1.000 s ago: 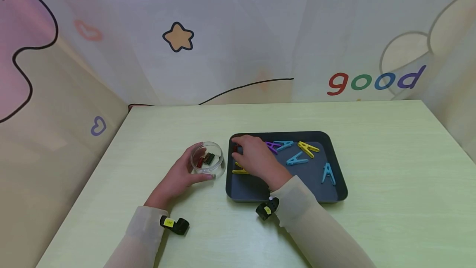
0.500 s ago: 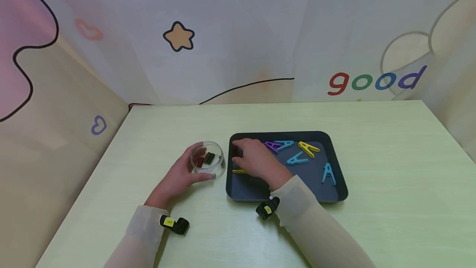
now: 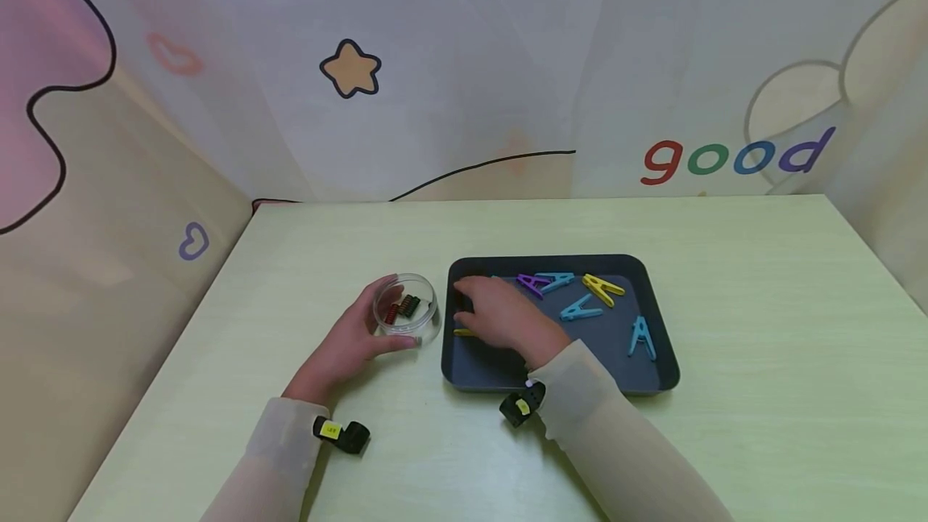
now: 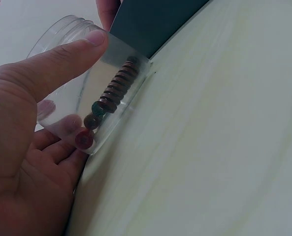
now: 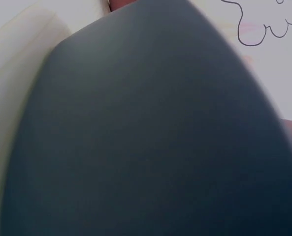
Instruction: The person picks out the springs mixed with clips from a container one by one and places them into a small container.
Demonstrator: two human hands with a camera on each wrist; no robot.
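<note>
My left hand (image 3: 353,334) grips a clear plastic jar (image 3: 428,330) on the table, left of the tray. Inside the jar lie several small ribbed coils (image 4: 118,86) that look like springs, dark red and green. My right hand (image 3: 503,315) reaches into the left end of the dark tray (image 3: 565,377), fingers bent down toward its floor. I cannot tell whether those fingertips hold anything. A yellow clothespin (image 3: 464,333) shows partly from under this hand. The tray's outer wall (image 5: 150,123) fills most of the right wrist view and hides the fingers there.
Farther right in the tray lie a purple clothespin (image 3: 532,283), another yellow one and several blue clothespins (image 3: 580,309). The pale table (image 3: 761,304) ends at a printed cloth backdrop (image 3: 464,87). The jar stands close to the tray's left rim.
My right hand shifts slightly within the tray's left end and covers more of the yellow clothespin. A dark red thing seen by its fingertips earlier no longer shows. The left hand and jar stay put.
</note>
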